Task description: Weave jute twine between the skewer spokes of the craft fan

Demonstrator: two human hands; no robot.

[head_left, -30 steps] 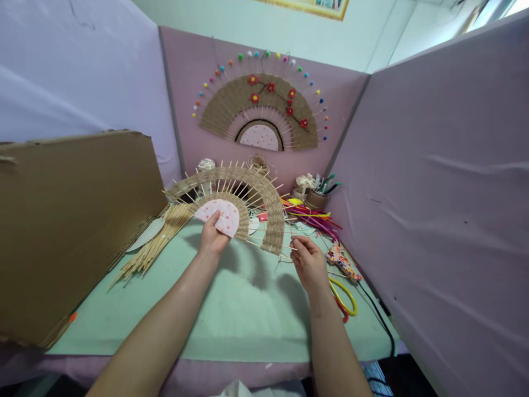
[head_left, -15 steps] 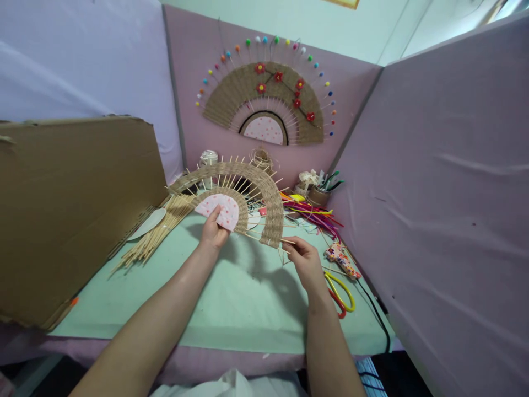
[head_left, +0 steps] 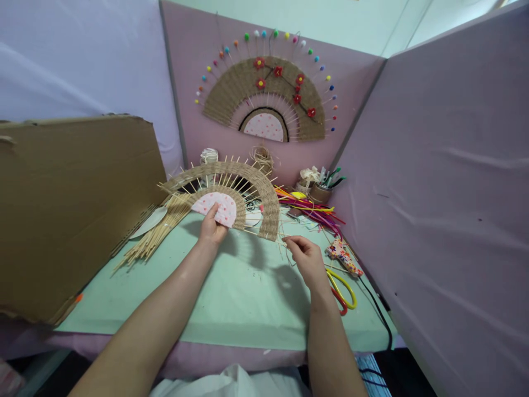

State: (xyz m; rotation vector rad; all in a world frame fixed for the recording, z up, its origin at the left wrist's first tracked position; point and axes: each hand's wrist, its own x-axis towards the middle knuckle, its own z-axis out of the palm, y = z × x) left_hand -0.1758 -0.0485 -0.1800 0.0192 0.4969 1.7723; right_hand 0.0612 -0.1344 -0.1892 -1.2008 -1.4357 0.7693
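My left hand is closed on a half-round woven fan, its thumb on the pink spotted semicircle at the fan's centre. Thin wooden sticks radiate from there through an inner and an outer band of brown twine, and their tips poke past the rim. At the lower right corner of the outer band, my right hand pinches a thin strand of twine. A loose loop of it hangs below the fingers. The left fingers behind the fan are hidden.
A bundle of sticks lies left beside a cardboard panel. Scissors and a flower-patterned glue gun with a cord lie right. Behind are pipe cleaners, a twine ball and a finished fan on the wall.
The fan has shifted slightly left and tilted a little. My right fingers have moved from the stick ends at its corner to just outside them, drawing the strand.
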